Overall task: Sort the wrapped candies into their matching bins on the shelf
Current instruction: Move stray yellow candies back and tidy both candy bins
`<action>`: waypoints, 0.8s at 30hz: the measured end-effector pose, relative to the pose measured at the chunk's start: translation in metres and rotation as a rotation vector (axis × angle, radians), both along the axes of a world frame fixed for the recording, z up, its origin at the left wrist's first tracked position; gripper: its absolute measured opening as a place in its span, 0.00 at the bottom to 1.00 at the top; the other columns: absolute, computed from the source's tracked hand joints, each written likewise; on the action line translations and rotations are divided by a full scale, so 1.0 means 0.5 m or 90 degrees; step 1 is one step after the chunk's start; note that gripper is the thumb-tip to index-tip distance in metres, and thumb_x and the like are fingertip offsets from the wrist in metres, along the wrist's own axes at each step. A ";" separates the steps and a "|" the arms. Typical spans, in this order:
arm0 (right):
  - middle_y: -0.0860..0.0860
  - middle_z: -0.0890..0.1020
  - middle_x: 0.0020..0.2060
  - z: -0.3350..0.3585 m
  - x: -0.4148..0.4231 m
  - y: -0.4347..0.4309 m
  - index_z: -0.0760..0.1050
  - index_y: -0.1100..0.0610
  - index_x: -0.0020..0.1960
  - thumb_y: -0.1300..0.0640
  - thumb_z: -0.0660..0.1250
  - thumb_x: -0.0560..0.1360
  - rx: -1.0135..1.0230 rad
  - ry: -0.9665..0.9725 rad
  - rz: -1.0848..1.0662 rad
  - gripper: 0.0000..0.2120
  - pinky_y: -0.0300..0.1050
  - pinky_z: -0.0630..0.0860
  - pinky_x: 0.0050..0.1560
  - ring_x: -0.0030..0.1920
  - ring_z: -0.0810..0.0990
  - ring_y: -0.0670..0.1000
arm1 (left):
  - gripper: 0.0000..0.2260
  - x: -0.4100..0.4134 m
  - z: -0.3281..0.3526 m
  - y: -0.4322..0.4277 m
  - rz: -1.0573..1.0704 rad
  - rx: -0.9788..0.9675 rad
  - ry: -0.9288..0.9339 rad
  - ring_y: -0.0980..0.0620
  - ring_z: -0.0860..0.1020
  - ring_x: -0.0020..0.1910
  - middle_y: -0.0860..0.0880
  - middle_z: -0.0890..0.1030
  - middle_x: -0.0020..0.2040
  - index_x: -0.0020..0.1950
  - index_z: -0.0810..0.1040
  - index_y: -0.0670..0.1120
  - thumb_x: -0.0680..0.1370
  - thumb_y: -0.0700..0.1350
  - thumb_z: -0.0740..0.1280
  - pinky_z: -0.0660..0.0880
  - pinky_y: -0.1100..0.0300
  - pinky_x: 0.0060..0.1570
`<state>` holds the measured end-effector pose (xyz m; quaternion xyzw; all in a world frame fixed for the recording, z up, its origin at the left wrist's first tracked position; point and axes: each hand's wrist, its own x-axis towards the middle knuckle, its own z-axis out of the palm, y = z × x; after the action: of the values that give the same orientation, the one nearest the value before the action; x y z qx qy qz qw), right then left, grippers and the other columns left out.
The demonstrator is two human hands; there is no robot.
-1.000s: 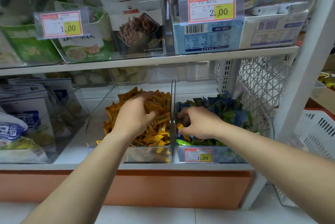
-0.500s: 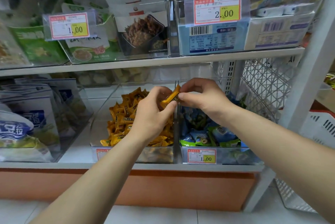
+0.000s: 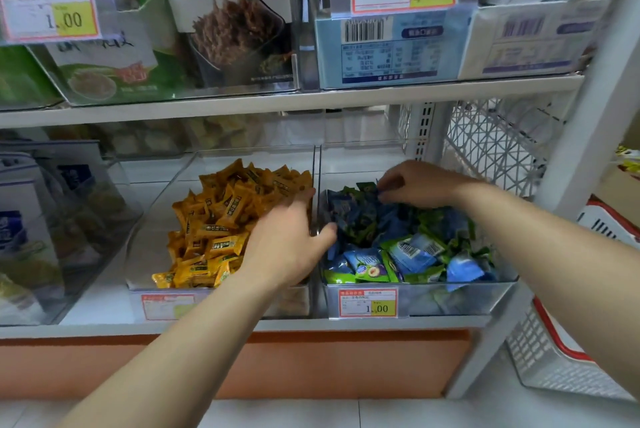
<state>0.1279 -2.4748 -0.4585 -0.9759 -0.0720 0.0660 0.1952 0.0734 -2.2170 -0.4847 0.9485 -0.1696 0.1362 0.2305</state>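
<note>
Both hands have dropped apart since half a second ago, when they met over the divider pinching one orange candy between them; that candy can no longer be told from the pile. Left hand [image 3: 284, 240] now lies palm down over the right edge of the orange candies [image 3: 221, 219] in the left bin [image 3: 145, 247], fingers [image 3: 298, 200] spread loosely and flat, gripping nothing visible, thumb reaching across the divider [image 3: 316, 185] toward the blue and green candies [image 3: 412, 251]. Right of that thumb, the right bin [image 3: 460, 299] holds this mixed heap. Right hand [image 3: 419, 185] hovers over its back, fingers [image 3: 389, 185] curled down and pinched on a blue wrapper [image 3: 370, 189] at the top of the heap.
</note>
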 end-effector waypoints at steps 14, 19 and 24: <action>0.54 0.67 0.76 -0.104 0.086 0.009 0.61 0.54 0.78 0.33 0.72 0.68 -0.179 0.216 -0.010 0.46 0.54 0.68 0.71 0.72 0.68 0.57 | 0.31 0.006 -0.030 0.010 -0.017 -0.039 -0.005 0.48 0.76 0.61 0.50 0.78 0.64 0.75 0.66 0.54 0.74 0.62 0.61 0.75 0.54 0.57; 0.53 0.68 0.75 -0.118 0.095 0.017 0.61 0.56 0.78 0.39 0.75 0.68 -0.075 0.215 -0.011 0.46 0.49 0.67 0.70 0.72 0.69 0.56 | 0.28 0.006 -0.031 0.009 -0.016 -0.047 -0.009 0.48 0.76 0.61 0.50 0.78 0.64 0.75 0.65 0.54 0.76 0.59 0.64 0.75 0.51 0.59; 0.51 0.82 0.50 -0.129 0.096 0.014 0.78 0.55 0.53 0.53 0.75 0.73 0.071 0.160 0.024 0.12 0.47 0.78 0.53 0.51 0.80 0.53 | 0.28 0.005 -0.031 0.004 -0.013 -0.068 -0.003 0.48 0.75 0.63 0.51 0.78 0.65 0.75 0.66 0.54 0.76 0.57 0.66 0.74 0.49 0.62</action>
<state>0.1759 -2.4680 -0.5230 -0.9462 -0.0690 0.1870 0.2549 0.0760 -2.2149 -0.5001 0.9327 -0.1723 0.1452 0.2815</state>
